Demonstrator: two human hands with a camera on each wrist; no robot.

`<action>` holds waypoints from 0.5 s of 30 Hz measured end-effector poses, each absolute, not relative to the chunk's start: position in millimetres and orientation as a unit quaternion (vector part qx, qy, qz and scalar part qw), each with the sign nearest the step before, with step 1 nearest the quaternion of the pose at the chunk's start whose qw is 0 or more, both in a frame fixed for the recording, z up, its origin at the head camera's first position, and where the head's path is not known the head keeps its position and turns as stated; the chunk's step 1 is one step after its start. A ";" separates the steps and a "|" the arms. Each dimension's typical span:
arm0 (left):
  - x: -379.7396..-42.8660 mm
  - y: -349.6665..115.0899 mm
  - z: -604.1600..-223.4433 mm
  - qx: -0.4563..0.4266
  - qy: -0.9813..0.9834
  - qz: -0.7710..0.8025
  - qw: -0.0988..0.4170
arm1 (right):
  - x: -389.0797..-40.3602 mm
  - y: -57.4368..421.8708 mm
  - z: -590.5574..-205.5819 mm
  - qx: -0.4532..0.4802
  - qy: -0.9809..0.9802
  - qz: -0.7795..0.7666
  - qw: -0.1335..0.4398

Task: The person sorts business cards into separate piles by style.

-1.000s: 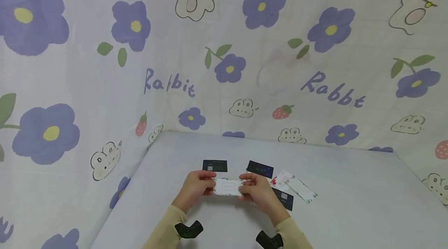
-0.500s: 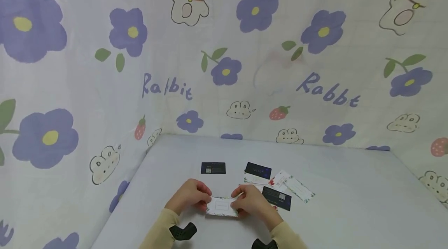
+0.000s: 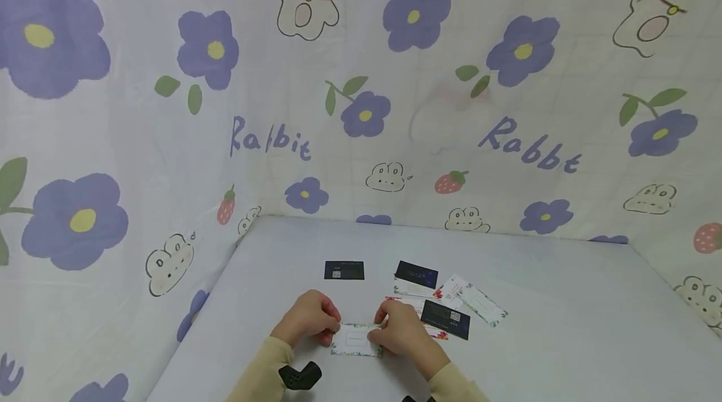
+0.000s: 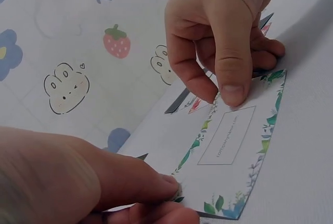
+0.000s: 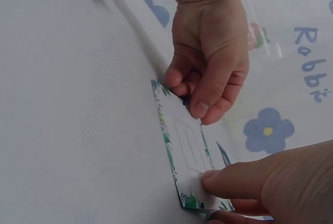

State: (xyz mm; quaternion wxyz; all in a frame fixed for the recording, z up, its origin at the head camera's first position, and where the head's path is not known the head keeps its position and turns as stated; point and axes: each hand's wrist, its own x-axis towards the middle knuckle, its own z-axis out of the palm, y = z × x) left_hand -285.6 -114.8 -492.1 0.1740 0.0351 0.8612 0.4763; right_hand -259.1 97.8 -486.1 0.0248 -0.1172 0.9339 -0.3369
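Observation:
A white business card [image 3: 355, 347] with a green leafy border and a small framed line of print lies face up, low over or on the table. My left hand [image 3: 307, 317] pinches its left end at the far corner between thumb and fingers. At the opposite end my right hand [image 3: 403, 330] grips the card, its thumb [image 5: 223, 181] on the printed face in the right wrist view. Fingers under the card are partly hidden. In the left wrist view a dark sliver shows beneath the card's near edge; I cannot tell what it is.
Beyond the hands lies a black card [image 3: 344, 270] with a QR code. To the right are a second black card [image 3: 416, 274], another black card [image 3: 445, 320] and a leafy white card [image 3: 482, 305], overlapping red-flowered white ones. A patterned curtain [image 3: 338, 157] stands behind the table [image 3: 564, 327].
Both hands have brought the white card nearer to me and lower, away from the black card behind it. Over the last half second it has tilted flatter, with the hands barely shifting.

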 end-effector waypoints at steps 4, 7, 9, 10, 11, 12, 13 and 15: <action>-284.0 -114.3 -493.3 0.042 0.868 0.468 0.161 | -257.1 96.8 -486.1 -0.123 0.938 -0.325 0.017; -283.8 -114.2 -493.9 0.046 0.872 0.464 0.152 | -257.0 96.6 -486.5 -0.126 0.938 -0.324 0.016; -283.5 -113.7 -494.1 0.047 0.874 0.462 0.144 | -257.5 96.9 -487.5 -0.126 0.938 -0.322 0.015; -283.2 -113.3 -494.1 0.047 0.875 0.461 0.141 | -257.9 97.0 -487.9 -0.126 0.938 -0.322 0.014; -283.0 -112.5 -494.6 0.048 0.877 0.459 0.137 | -257.9 97.1 -488.2 -0.127 0.938 -0.322 0.015; -282.9 -111.9 -495.2 0.048 0.879 0.456 0.132 | -257.9 97.2 -488.4 -0.127 0.938 -0.321 0.015; -282.5 -111.0 -495.5 0.048 0.881 0.453 0.127 | -257.7 97.2 -488.5 -0.128 0.938 -0.321 0.014; -282.5 -109.7 -496.1 0.046 0.886 0.447 0.118 | -257.8 96.8 -488.3 -0.130 0.938 -0.320 0.012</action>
